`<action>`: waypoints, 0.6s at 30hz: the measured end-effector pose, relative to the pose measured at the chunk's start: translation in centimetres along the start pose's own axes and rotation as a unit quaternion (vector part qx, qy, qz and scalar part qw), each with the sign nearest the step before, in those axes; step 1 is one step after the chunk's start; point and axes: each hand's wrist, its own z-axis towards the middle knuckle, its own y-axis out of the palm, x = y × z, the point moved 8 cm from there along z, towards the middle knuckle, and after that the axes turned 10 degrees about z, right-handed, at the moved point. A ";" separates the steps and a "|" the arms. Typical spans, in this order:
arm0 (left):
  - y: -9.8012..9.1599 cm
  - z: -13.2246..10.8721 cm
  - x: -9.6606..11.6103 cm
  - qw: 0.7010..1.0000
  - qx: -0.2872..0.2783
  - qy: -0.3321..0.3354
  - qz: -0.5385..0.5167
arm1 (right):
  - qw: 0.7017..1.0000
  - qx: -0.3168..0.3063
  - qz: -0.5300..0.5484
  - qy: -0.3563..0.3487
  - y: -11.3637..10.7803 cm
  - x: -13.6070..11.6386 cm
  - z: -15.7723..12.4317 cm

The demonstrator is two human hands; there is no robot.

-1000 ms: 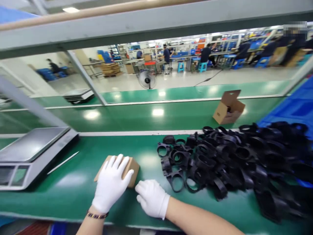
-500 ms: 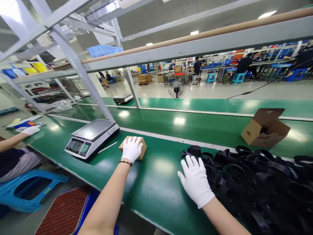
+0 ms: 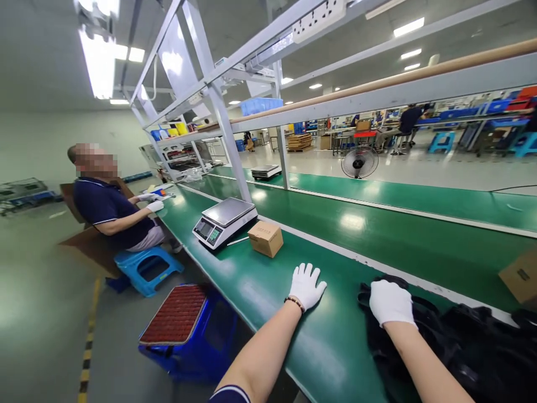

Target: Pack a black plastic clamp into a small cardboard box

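My left hand point(image 3: 306, 285), in a white glove, lies flat and spread on the green bench top point(image 3: 268, 291) and holds nothing. A small closed cardboard box point(image 3: 265, 238) stands apart from it, further left beside the weighing scale point(image 3: 225, 220). My right hand point(image 3: 390, 302), also gloved, rests on the near end of a heap of black plastic ring parts point(image 3: 457, 347); its fingers curl over the heap, and I cannot tell whether they grip a part.
A seated person point(image 3: 109, 210) in a dark shirt works at the far left end of the bench on a blue stool point(image 3: 145, 268). A blue stool with a red mat point(image 3: 178, 308) stands below the bench edge. Another cardboard box point(image 3: 520, 277) sits at the right.
The view has swung left and back. My left hand has come off the small cardboard box, which now stands alone by the scale. My right hand moved onto the black parts.
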 end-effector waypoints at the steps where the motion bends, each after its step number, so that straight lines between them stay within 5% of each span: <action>1: -0.2 -0.2 0.1 0.999 -0.002 0.000 -0.033 | 0.999 0.018 0.002 -0.026 -0.4 -0.6 -0.4; 6: -1.1 -1.4 3.3 0.965 -0.053 0.008 -0.257 | 0.979 0.139 0.048 -0.138 -1.4 -3.6 -3.4; 9: -0.9 -2.8 6.4 0.824 -0.112 -0.003 -0.555 | 0.925 0.269 0.181 -0.199 -2.3 -4.5 -6.4; 11: -1.6 -3.7 7.4 0.739 -0.080 -0.005 -0.669 | 0.892 0.285 0.283 -0.209 -2.2 -4.5 -7.9; 14: -3.1 -5.2 7.8 0.764 -0.027 0.027 -0.644 | 0.876 0.240 0.375 -0.185 -1.6 -4.9 -9.3; 18: -3.0 -5.4 7.6 0.876 -0.106 0.091 -0.462 | 0.872 0.307 0.366 -0.107 -1.4 -4.7 -10.9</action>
